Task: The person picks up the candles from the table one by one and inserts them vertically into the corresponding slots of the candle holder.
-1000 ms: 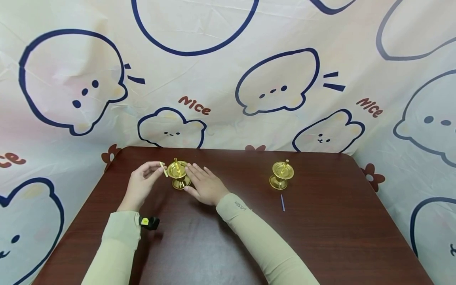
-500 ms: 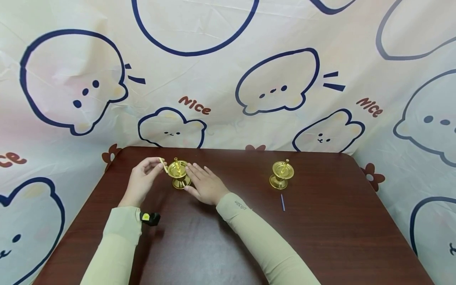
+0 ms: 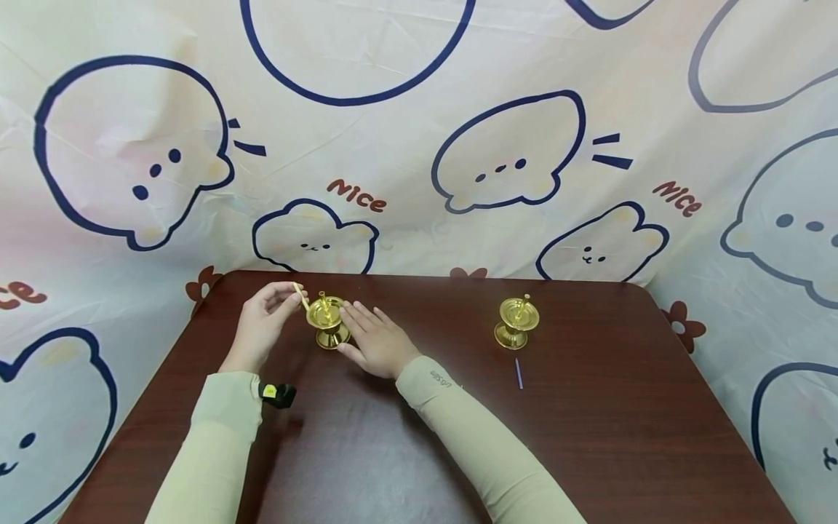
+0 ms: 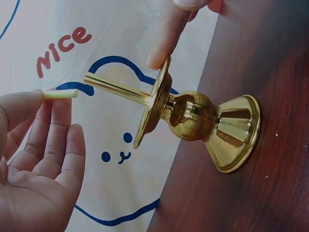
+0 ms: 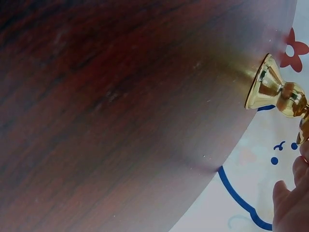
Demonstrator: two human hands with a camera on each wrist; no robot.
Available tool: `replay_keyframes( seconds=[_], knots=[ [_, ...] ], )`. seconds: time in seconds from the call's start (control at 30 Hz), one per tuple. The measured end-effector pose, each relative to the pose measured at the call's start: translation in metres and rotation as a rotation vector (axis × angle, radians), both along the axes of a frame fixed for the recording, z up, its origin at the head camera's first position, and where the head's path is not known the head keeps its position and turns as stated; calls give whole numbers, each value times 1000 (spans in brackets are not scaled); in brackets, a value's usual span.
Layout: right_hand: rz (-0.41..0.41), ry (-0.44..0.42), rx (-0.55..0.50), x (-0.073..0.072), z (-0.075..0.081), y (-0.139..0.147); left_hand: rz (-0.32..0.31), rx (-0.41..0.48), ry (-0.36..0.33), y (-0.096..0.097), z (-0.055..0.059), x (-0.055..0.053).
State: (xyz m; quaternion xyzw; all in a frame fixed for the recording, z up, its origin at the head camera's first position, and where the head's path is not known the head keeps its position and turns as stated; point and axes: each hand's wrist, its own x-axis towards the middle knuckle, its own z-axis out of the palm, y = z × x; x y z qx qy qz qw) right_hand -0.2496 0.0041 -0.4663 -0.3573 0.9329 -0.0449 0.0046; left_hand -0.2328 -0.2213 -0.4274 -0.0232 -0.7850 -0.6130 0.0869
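My left hand point(image 3: 260, 327) pinches a thin pale yellow candle point(image 4: 60, 94) between thumb and fingers. The candle is just to the left of a brass candlestick point(image 3: 325, 314). In the left wrist view, one end of the candle points toward the candlestick's narrow upright tube point(image 4: 116, 88), with a gap between them. My right hand point(image 3: 382, 348) lies along the candlestick's right side, fingers straight, a fingertip at the rim of its dish point(image 4: 159, 99). The candlestick stands upright on the table. In the right wrist view, only part of the right hand point(image 5: 293, 205) shows, beside the dish.
A second brass candlestick point(image 3: 517, 316) stands farther right on the dark wooden table point(image 3: 622, 422). In front of it lies a thin blue-purple stick point(image 3: 519, 373). A printed cloth point(image 3: 406, 160) hangs behind the table's back edge.
My left hand has risen a little with the yellow candle, which is now higher beside the candlestick's dish. The right hand and both candlesticks have stayed in place.
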Motion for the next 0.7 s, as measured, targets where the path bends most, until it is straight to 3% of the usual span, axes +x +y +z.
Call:
replay_keyframes(
  seconds=[0.3,0.7],
  knots=[
    [0,12,13,2,2,0,-8,19,21,5,6,-4],
    [9,14,10,2,4,0,5,-8,40,4,5,-14]
  ],
)
